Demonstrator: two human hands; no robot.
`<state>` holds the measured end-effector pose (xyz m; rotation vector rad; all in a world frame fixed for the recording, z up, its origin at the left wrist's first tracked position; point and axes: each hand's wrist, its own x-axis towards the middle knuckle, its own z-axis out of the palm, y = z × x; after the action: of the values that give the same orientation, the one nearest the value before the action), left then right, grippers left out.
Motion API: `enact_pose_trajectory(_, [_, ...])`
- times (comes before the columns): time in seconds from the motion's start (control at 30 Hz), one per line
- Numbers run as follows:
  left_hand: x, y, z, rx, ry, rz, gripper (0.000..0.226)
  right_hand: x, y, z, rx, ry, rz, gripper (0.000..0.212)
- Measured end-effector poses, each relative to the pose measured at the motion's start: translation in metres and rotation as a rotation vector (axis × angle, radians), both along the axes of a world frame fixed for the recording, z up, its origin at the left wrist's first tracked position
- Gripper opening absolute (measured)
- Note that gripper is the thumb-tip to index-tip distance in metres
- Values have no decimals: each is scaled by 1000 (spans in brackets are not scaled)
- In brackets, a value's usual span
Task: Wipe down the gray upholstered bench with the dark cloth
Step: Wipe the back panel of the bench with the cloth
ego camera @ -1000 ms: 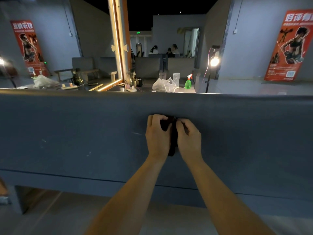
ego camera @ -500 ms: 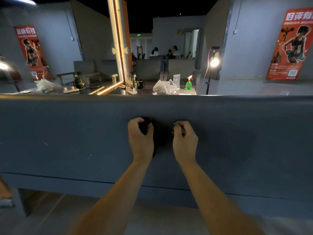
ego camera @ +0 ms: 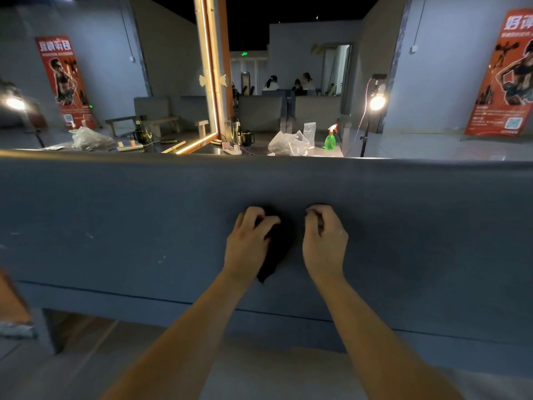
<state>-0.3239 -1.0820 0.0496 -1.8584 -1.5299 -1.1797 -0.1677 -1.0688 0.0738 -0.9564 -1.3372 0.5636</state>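
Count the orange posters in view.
2. The left poster stands against the left wall, lettering reversed as if mirrored; the right poster stands at the right edge, partly cut off.

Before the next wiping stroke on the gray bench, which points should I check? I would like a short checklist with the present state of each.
1. Left hand grips the dark cloth: ok.
2. Right hand also holds it: cannot tell; its fingers are curled beside the cloth.
3. Cloth lies on the bench: ok.
4. Cloth spread flat: not ok, it is bunched.
5. Bench free of objects along the stroke: ok; only small pale marks on the left.
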Motion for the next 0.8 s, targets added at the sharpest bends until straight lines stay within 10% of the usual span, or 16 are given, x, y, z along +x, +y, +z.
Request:
enact_pose_trajectory(0.43, [-11,-13,-25,10,-976,101,38,-18,3,-24,-57,-105,46,13])
enact_pose_trajectory(0.8, [-13,-12,-32,-38,-270,-32,43,-8,6,-33,-36,-108,135,14])
